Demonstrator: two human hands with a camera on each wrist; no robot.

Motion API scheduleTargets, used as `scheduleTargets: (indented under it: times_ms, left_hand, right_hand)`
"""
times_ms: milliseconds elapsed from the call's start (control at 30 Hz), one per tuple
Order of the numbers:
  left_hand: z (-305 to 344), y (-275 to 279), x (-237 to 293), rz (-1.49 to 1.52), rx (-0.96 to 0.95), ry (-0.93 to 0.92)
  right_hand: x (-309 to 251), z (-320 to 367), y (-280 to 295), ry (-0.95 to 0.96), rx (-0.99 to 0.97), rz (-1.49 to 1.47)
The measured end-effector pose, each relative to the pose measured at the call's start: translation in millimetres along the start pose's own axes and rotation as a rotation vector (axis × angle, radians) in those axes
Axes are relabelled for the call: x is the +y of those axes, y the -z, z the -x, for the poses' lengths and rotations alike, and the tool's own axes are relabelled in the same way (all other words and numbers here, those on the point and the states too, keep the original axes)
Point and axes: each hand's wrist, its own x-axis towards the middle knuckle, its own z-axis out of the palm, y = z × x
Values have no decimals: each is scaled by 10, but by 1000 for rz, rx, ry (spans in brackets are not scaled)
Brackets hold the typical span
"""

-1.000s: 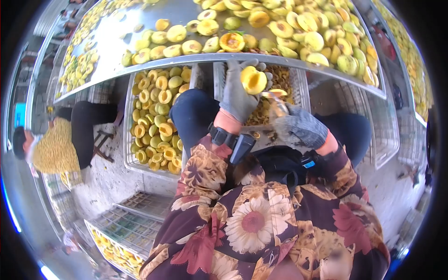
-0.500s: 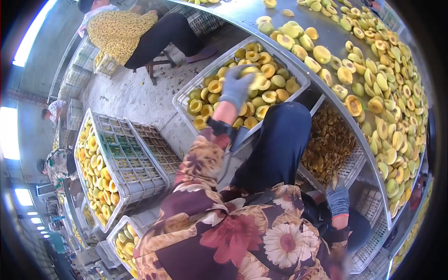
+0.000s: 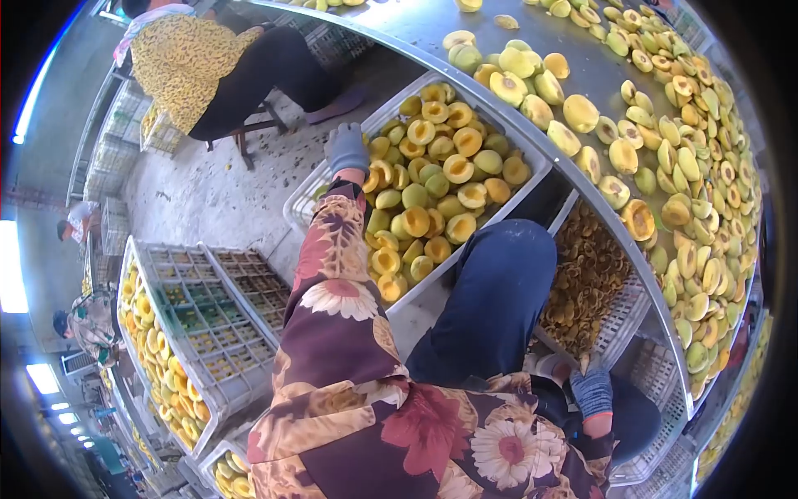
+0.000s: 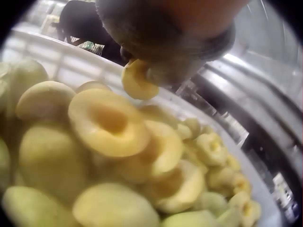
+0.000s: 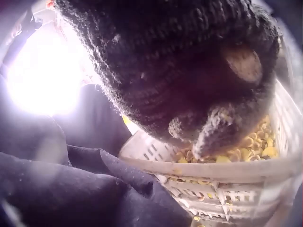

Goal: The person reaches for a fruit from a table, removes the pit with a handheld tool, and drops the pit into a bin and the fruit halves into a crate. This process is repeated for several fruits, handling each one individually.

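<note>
My left hand (image 3: 347, 151), in a grey glove, reaches to the far-left rim of a white plastic crate (image 3: 293, 204) heaped with pitted, peach-like fruit halves (image 3: 458, 169). In the left wrist view, one yellow fruit half (image 4: 138, 81) shows right under the glove, partly covered by it. The fingers are mostly hidden, and I cannot tell whether they hold that half or the rim. My right hand (image 3: 592, 392), in a knitted grey glove, is low by my right knee with curled fingers. It grips a small brown-handled tool (image 3: 584, 361) beside the pit crate (image 3: 629, 320).
A metal sorting table (image 3: 573, 50) bears many more fruit halves along the right. Full crates (image 3: 212, 358) stand at left. The pit crate is filled with brown stones and scraps. A person in a yellow patterned top (image 3: 187, 62) sits beyond, on the concrete floor (image 3: 191, 195).
My view has turned left. The left hand carried a fruit half from beside the right hand over the crate, then moved to its far-left rim. The right hand lowered with its tool.
</note>
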Motion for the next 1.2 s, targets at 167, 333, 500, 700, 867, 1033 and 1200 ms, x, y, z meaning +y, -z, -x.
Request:
scheduleTargets:
  times_ms: [167,333,500,700,867,1033,1200]
  left_hand:
    - [40,-344,-28,151,16,49]
    - [-123,-202,-124,393,-382,52]
    - [-234,819,564,624,-6,-293]
    - [6,2064,2132,940,-171,-500]
    - [-54,2111,3330,596,-315,-871]
    - [-365,1542,4170,247,-396,-762]
    - [-361,1290,4360,-2,-524,-789]
  right_hand:
    - [-342,11,347,-191,-182,-62]
    - [-358,34,298,-84,-75,-55]
    - [-447,-36,538,-244,188,-159]
    - [-236,38,517,-238,231,-170]
    - [-75,180,438,-201,115,-255]
    - [150,268,355,-165,222,-341]
    - [286,239,257,-142,283,-394]
